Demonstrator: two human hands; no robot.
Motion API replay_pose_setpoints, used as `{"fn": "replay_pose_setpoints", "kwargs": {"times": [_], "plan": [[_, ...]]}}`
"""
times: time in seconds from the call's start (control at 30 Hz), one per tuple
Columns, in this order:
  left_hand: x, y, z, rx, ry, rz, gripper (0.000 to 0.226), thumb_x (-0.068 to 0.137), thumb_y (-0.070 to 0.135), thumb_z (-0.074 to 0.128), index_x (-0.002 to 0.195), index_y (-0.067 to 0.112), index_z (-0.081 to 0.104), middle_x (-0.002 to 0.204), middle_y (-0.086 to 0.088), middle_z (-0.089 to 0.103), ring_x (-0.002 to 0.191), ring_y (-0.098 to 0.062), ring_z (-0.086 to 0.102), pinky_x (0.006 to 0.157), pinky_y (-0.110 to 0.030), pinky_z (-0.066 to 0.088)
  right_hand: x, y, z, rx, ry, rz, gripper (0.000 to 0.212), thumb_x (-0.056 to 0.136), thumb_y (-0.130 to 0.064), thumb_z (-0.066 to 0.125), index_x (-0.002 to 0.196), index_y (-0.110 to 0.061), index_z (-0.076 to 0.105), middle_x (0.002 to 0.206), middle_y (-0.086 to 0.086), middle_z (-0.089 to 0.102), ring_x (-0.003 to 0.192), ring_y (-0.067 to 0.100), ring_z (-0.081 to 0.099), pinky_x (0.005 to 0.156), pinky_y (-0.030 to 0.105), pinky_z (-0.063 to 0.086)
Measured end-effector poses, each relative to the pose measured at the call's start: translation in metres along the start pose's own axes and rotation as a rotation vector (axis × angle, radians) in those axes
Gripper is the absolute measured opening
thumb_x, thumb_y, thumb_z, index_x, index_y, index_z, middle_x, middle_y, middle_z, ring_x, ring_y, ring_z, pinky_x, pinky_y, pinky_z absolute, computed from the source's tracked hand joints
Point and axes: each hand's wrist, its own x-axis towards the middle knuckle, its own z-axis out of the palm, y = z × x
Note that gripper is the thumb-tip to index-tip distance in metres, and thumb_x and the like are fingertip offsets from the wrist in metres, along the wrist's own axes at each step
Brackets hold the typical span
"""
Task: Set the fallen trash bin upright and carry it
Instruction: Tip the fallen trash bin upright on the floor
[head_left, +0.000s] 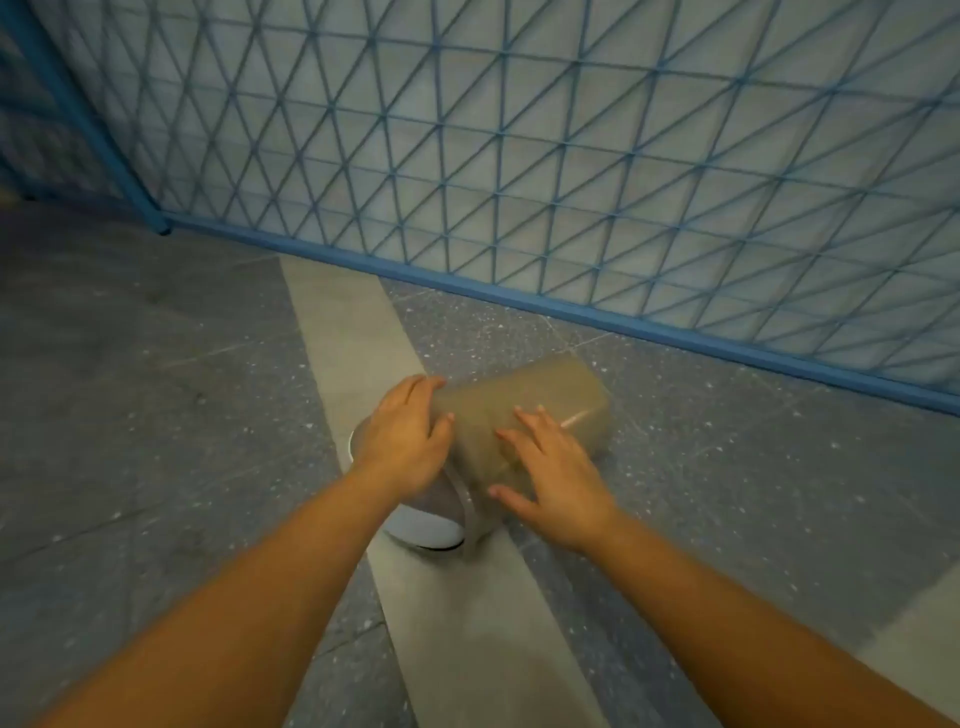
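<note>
A small beige trash bin lies on its side on the floor, its base pointing away toward the fence and its white lid end toward me. My left hand rests on the bin's left side near the rim, fingers curled over the top edge. My right hand lies flat on the bin's upper side with fingers spread. Both hands touch the bin; neither has closed around it. The bin's opening is hidden behind my left wrist.
A blue metal mesh fence runs along the far side, its bottom rail on the floor just beyond the bin. The floor is grey speckled stone with a pale strip running under the bin.
</note>
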Motion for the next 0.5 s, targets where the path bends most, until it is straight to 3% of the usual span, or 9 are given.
{"fn": "replay_pose_setpoints", "kwargs": {"times": [0.1, 0.23, 0.4, 0.5], "plan": [[-0.004, -0.019, 0.005, 0.043, 0.026, -0.062, 0.055, 0.091, 0.03, 0.046, 0.144, 0.015, 0.037, 0.155, -0.01, 0.031, 0.144, -0.024, 0.027, 0.118, -0.036, 0.021, 0.009, -0.015, 0.019, 0.004, 0.009, -0.015, 0.064, 0.085, -0.05, 0.051, 0.138, -0.017, 0.04, 0.149, 0.013, 0.034, 0.141, 0.031, 0.025, 0.113, 0.037, 0.022], [-0.01, -0.038, 0.011, 0.024, 0.091, -0.135, 0.057, 0.092, 0.028, 0.044, 0.146, 0.016, 0.032, 0.158, -0.011, 0.023, 0.146, -0.025, 0.021, 0.119, -0.038, 0.016, 0.015, -0.034, 0.031, 0.104, 0.106, 0.023, 0.051, 0.083, -0.047, 0.054, 0.124, -0.017, 0.054, 0.12, 0.009, 0.056, 0.111, 0.029, 0.051, 0.093, 0.037, 0.041], [-0.015, -0.057, 0.02, -0.159, 0.116, -0.369, 0.061, 0.095, 0.032, 0.036, 0.151, 0.016, 0.019, 0.162, -0.007, 0.013, 0.149, -0.024, 0.011, 0.12, -0.037, 0.01, 0.014, -0.039, 0.039, 0.18, 0.111, 0.057, 0.046, 0.082, -0.045, 0.056, 0.122, -0.021, 0.055, 0.112, 0.005, 0.06, 0.105, 0.024, 0.053, 0.089, 0.036, 0.044], [-0.016, -0.062, 0.028, -0.26, 0.067, -0.424, 0.062, 0.095, 0.034, 0.036, 0.151, 0.015, 0.016, 0.161, -0.008, 0.015, 0.148, -0.025, 0.014, 0.121, -0.037, 0.012, 0.015, -0.039, 0.042, 0.265, 0.1, 0.084, 0.041, 0.085, -0.04, 0.056, 0.122, -0.023, 0.054, 0.109, 0.0, 0.059, 0.103, 0.018, 0.054, 0.085, 0.03, 0.044]]}}
